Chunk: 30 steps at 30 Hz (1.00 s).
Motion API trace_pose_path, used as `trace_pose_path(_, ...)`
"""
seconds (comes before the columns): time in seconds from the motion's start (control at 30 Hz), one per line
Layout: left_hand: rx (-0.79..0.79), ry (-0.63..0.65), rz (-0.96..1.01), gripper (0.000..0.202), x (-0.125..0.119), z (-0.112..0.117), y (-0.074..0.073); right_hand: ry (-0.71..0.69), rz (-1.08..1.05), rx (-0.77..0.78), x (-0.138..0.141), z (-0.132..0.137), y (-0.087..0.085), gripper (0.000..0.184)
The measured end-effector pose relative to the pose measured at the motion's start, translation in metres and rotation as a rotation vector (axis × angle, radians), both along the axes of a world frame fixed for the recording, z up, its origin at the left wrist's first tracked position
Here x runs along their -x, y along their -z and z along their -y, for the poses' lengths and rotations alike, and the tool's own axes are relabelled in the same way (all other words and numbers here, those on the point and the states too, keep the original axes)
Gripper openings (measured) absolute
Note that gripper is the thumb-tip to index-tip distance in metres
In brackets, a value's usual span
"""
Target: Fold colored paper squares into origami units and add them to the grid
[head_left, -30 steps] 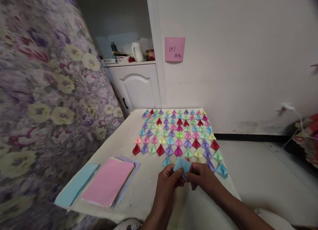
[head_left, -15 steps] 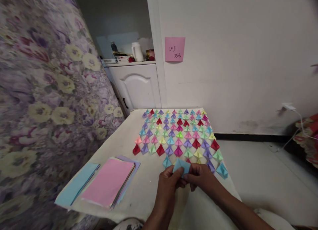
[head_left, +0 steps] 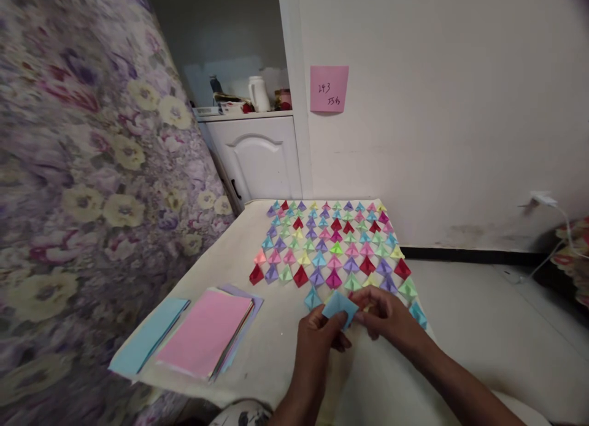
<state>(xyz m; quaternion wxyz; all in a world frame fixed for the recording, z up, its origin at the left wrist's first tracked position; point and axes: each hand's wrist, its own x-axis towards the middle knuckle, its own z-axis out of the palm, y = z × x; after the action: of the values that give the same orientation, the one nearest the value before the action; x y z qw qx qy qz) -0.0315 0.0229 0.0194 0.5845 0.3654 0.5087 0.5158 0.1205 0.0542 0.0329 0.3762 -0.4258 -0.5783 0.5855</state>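
Both forearms enter from the near edge and converge toward the middle. The left hand (head_left: 319, 337) pinches thumb against fingers at its far tip. The right hand (head_left: 390, 318), just right of it, pinches likewise, knuckles up.

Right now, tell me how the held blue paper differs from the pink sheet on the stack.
The blue paper is folded small; the pink sheet is flat and larger. The blue paper is held by the left hand and right hand; the pink sheet lies untouched. Both are coloured paper.
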Motion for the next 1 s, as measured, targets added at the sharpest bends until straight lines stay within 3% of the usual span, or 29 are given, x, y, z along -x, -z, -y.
trace_pose_path(0.17,0.013,0.07,-0.003,0.019,-0.005,0.002,0.001,0.07,0.061,-0.168,-0.006,-0.003,-0.003,0.013)
trace_pose_path(0.63,-0.018,0.076,-0.067,0.022,-0.006,0.001,0.001,0.117,0.078,-0.119,-0.001,0.001,-0.001,0.012)
trace_pose_path(1.0,-0.08,0.103,-0.131,0.02,-0.007,0.003,0.0,0.145,0.186,-0.298,0.004,0.007,-0.01,0.008)
